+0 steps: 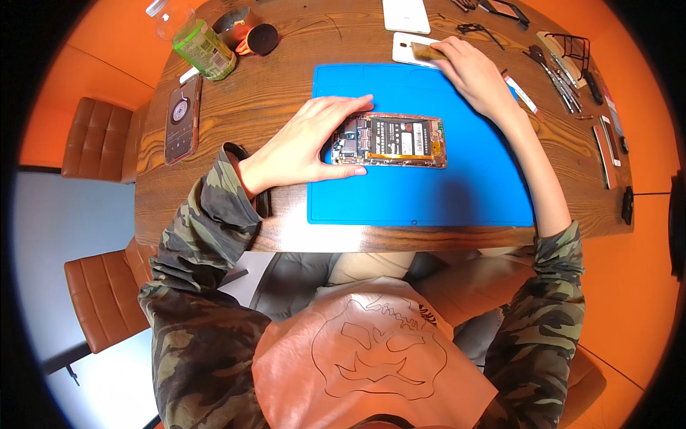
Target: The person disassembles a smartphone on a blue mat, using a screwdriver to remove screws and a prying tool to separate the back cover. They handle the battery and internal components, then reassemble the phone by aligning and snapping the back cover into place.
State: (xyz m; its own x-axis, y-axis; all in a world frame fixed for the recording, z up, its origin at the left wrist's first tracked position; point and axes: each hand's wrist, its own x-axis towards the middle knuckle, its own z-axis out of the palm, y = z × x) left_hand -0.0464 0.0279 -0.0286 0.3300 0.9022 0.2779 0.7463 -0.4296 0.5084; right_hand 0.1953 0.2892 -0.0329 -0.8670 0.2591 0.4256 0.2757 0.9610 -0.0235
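My left hand (318, 143) grips the left end of an opened phone (400, 139) lying on the blue mat (421, 204), its thumb along the near edge and fingers at the far edge; the battery and circuit board show. My right hand (464, 75) reaches to the mat's back right, fingers closed on a small flat gold-brown piece (426, 51) over a white phone back cover (404, 46). Part of that piece is hidden by my fingers.
A white panel (405, 16) lies behind. Tools (557, 79), black frames and phones (607, 150) line the wooden table's (279, 211) right. At left stand a green-labelled bottle (214, 57), cups (261, 39) and another phone (182, 118). Brown chairs (96, 139) stand beyond the left edge.
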